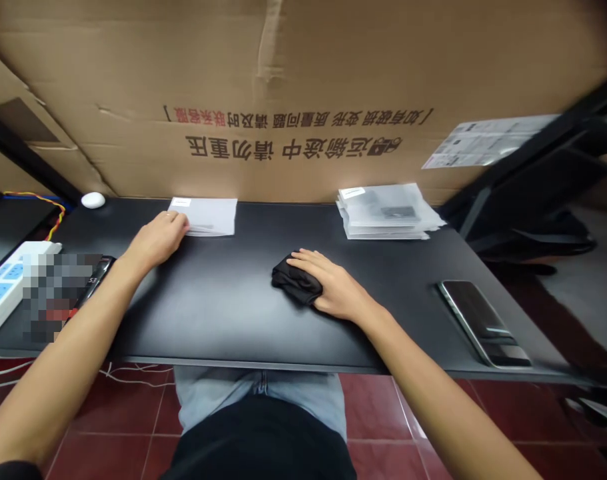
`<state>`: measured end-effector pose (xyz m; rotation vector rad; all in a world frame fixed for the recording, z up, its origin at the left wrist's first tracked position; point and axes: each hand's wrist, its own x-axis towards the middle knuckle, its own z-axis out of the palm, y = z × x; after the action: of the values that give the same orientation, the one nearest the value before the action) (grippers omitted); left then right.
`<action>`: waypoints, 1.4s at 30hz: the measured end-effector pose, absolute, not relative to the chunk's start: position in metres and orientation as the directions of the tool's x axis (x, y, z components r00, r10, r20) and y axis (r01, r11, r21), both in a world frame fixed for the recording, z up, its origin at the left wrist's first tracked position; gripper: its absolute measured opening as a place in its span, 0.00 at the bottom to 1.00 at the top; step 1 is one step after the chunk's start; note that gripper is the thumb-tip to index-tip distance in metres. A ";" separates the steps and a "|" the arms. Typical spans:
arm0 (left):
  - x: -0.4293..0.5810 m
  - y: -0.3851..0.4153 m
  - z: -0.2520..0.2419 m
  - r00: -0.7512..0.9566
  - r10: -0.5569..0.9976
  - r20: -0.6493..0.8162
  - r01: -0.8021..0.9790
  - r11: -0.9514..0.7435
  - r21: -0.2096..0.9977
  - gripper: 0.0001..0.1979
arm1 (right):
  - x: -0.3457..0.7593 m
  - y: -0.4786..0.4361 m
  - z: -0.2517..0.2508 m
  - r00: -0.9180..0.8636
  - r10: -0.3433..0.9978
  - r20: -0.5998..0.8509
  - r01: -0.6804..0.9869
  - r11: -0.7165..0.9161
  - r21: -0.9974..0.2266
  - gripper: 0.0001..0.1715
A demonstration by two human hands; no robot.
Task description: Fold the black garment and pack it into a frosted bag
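Cataloguing, nearest first: right hand [336, 287] cupped over a bunched black cloth [296, 280] on the black bench [223, 320], its grip lying on top, whether clamped or merely resting impossible to tell. Left hand [156, 240], grip loosely curled, fingertips touching the edge of a flat frosted plastic packet [208, 217]. Off to the right, a smartphone [483, 323] lying flat; off to the left, a white power strip [8, 293]. Farther back: a stack of frosted packets [383, 213], a white mouse [93, 200], and a printed cardboard sheet [303, 67] standing behind the bench.
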<state>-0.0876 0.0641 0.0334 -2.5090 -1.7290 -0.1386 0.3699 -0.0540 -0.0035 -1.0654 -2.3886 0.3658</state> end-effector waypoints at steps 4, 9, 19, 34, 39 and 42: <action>-0.037 0.061 0.031 0.500 0.859 0.109 0.859 -0.508 0.059 0.15 | 0.372 -0.052 -0.003 -0.572 0.759 0.310 0.624 0.649 -0.436 0.50; 0.017 0.060 0.027 0.563 0.811 0.162 0.798 -0.584 0.148 0.19 | 0.376 -0.051 -0.005 -0.587 0.742 0.325 0.590 0.667 -0.456 0.47; 0.046 0.027 0.010 0.691 0.682 0.238 0.602 -0.726 0.332 0.17 | 0.371 -0.059 0.008 -0.763 0.494 0.416 0.264 0.827 -0.496 0.34; 0.066 0.003 0.011 0.702 0.688 0.183 0.559 -0.693 0.456 0.13 | 0.345 -0.069 0.007 -0.831 0.451 0.325 0.422 0.892 -0.159 0.29; 0.065 0.005 0.016 0.648 0.741 0.177 0.631 -0.652 0.421 0.12 | 0.345 -0.064 0.013 -0.784 0.591 0.193 0.533 0.798 -0.280 0.37; 0.064 0.008 0.018 0.615 0.767 0.179 0.643 -0.621 0.448 0.09 | 0.347 -0.063 0.010 -0.701 0.671 0.241 0.603 0.739 -0.302 0.42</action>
<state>0.0638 0.0077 0.0182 -3.1235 -1.4160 -0.6370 0.3467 -0.0628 0.0103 -0.9869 -2.6054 0.2854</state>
